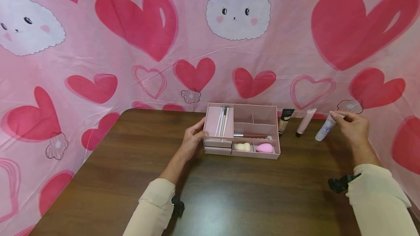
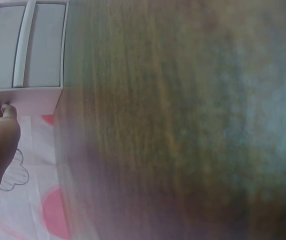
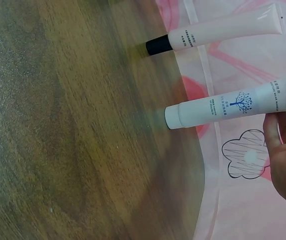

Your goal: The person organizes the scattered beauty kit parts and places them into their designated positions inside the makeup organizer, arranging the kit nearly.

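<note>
A pink desk organizer (image 1: 256, 158) stands at the back of the table, with two drawers at its left front. My left hand (image 1: 191, 139) holds its left side, thumb over the upper edge, fingers along the wall. In the left wrist view the fingertips (image 2: 9, 112) meet that side wall. My right hand (image 1: 356, 126) pinches the top end of a white cream tube (image 3: 228, 107) with a blue tree print. The tube stands cap down and tilted, its cap (image 1: 318, 137) close over the tabletop. Just left of it is a pale pink tube (image 1: 306, 122) with a black cap.
A black-and-beige tube (image 1: 284, 121) stands right beside the organizer. Brushes (image 1: 224, 121) lie on the organizer's top, and a brown-handled brush (image 1: 254, 136) in a compartment. A cream sponge (image 1: 242, 147) and a pink sponge (image 1: 264, 148) fill front compartments. Heart-print cloth (image 1: 193, 46) hangs behind the wooden table (image 1: 131, 163).
</note>
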`<action>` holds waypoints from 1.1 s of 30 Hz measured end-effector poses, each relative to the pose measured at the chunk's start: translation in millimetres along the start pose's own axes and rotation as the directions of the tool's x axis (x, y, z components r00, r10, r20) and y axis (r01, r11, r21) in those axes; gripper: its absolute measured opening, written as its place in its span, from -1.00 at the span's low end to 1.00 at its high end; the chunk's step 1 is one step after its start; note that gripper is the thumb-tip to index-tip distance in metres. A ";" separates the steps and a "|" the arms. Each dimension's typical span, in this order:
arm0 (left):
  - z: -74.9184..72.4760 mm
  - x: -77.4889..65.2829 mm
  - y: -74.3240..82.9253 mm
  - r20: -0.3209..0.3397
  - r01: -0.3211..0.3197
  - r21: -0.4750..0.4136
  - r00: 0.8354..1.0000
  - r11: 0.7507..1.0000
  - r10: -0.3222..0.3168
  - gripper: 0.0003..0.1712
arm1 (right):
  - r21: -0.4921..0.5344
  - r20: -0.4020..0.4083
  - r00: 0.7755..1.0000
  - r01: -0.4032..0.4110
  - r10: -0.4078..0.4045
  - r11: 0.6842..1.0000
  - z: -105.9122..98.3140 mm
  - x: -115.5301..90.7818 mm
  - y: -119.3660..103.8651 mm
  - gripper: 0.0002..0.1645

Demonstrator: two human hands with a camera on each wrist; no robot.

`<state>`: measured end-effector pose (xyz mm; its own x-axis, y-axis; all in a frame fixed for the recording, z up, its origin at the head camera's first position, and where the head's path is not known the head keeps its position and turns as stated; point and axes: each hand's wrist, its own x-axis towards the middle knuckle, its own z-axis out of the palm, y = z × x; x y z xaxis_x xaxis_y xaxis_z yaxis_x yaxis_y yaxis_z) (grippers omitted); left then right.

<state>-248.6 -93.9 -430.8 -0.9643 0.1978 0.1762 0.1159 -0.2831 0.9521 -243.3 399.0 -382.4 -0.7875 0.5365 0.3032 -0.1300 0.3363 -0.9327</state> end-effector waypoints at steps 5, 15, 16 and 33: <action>0.1 -0.1 0.0 0.004 -0.002 0.002 1.000 1.000 0.002 -0.26 | 0.020 -0.046 0.999 0.001 0.000 1.000 2.2 -1.6 -1.8 -0.65; -0.8 1.3 -2.3 0.012 -0.005 0.006 1.000 1.000 0.005 -0.25 | 0.033 -0.003 0.999 -0.038 0.038 0.999 -0.1 -2.8 -16.7 -0.67; -0.8 1.4 -2.3 0.012 -0.007 0.005 1.000 1.000 0.007 -0.25 | 0.029 -0.004 1.000 -0.029 0.029 0.999 -0.1 -2.7 -18.6 -0.66; -0.2 1.2 -1.2 0.008 -0.008 -0.001 1.000 1.000 0.008 -0.23 | 0.375 0.267 0.962 -0.044 -0.062 0.926 -8.4 -10.4 -67.1 -0.79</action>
<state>-249.9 -93.5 -431.8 -0.9614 0.2032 0.1856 0.1231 -0.2858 0.9504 -221.3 377.4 -321.3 -0.9101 0.2882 0.2977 -0.3115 -0.0023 -0.9502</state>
